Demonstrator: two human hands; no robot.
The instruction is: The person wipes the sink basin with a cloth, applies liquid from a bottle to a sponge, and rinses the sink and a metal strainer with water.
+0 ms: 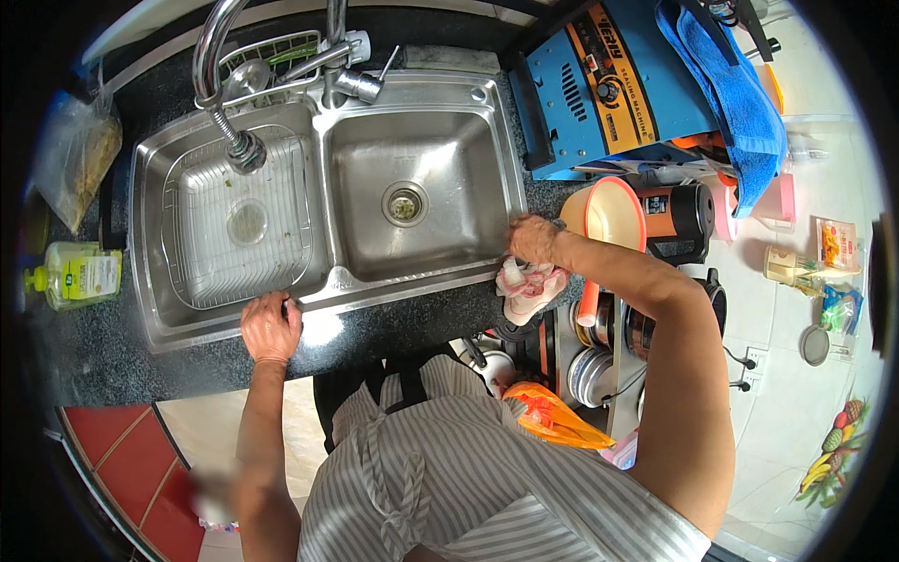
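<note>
My left hand (pixel 270 327) rests on the front rim of the stainless steel double sink (pixel 330 303), by the left basin. Its fingers curl down over the rim, and a small dark spot shows beside the thumb. At the sink's right edge my right hand (pixel 534 239) is closed with the knuckles up. A bunched white and red cloth (pixel 532 289) comes out from under it and lies over the counter edge; the fingertips are hidden. A wire rack (pixel 305 211) sits in the left basin beneath the faucet's spray head (pixel 246 152). The right basin has a drain strainer (pixel 405 204).
A cream dipper (pixel 614 211) with an orange rim stands by my right forearm, near a black and orange kettle (pixel 674 219). Behind is a blue sealing machine (pixel 562 98) with a blue towel (pixel 730 91). A dish soap bottle (pixel 81 276) stands at left.
</note>
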